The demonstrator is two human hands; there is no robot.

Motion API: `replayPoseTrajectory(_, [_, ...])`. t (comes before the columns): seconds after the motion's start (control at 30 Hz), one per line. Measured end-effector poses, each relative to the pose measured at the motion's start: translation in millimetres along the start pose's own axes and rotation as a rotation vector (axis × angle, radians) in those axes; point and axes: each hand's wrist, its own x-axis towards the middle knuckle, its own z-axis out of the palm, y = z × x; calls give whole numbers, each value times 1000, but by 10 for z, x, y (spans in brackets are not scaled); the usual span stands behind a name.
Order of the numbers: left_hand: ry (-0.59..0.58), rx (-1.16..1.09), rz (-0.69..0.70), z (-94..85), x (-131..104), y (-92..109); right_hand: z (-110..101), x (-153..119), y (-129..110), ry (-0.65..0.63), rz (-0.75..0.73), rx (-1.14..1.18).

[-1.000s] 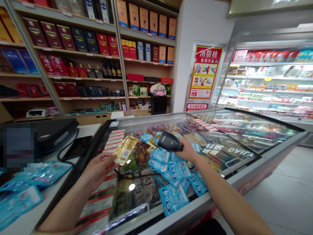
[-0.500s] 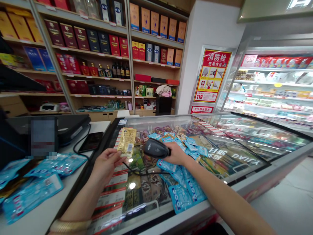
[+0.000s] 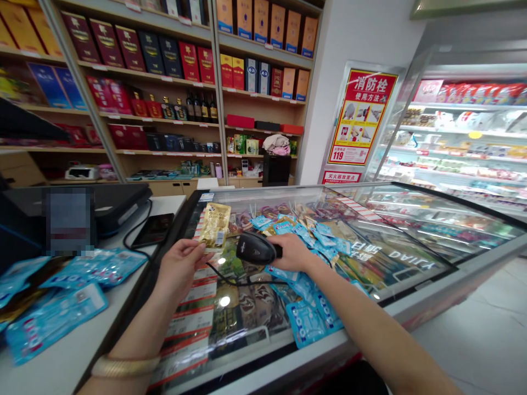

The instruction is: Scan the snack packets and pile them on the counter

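Observation:
Between thumb and fingers, my left hand (image 3: 185, 262) pinches the lower edge of a gold packet (image 3: 214, 226), which has a barcode near its lower right corner. My right hand (image 3: 294, 252) is wrapped round the handle of a black barcode scanner (image 3: 256, 248). The scanner's head points left toward the packet, a little apart from it. A dark cable (image 3: 230, 282) loops below the scanner. Beneath both hands is a glass-topped freezer (image 3: 255, 329). Blue packets (image 3: 307, 323) lie spread on the glass near my right hand and beyond it.
On the white counter (image 3: 53, 376) at left lie more blue packets (image 3: 57, 318), a phone (image 3: 153, 230) and a dark device (image 3: 119, 211). Shelves (image 3: 160, 77) of boxes and bottles line the back wall. A lit display fridge (image 3: 465, 131) stands at right.
The scanner and my right hand have shifted slightly left, closer to the gold packet. The view has tilted down a little, so the shelves sit higher. Both grips are unchanged.

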Motion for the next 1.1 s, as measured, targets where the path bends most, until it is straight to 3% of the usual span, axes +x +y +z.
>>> replayPoseTrajectory(0.67, [9, 23, -5, 0, -11, -20, -3, -15, -3, 27, -24, 44])
replayPoseTrajectory(0.83, [74, 52, 27, -4, -85, 137, -56, -110, 57, 110, -34, 65])
replayPoseTrajectory(0.9, [113, 97, 54, -103, -137, 287, -119, -186, 117, 167, -38, 81])
replayPoseTrajectory(0.97, [149, 163, 107, -310, -207, 465, -197, -266, 200, 240, -30, 78])
replayPoseTrajectory(1.1, [297, 324, 209, -988, -413, 812, -350, -384, 372, 356, 0, 59])
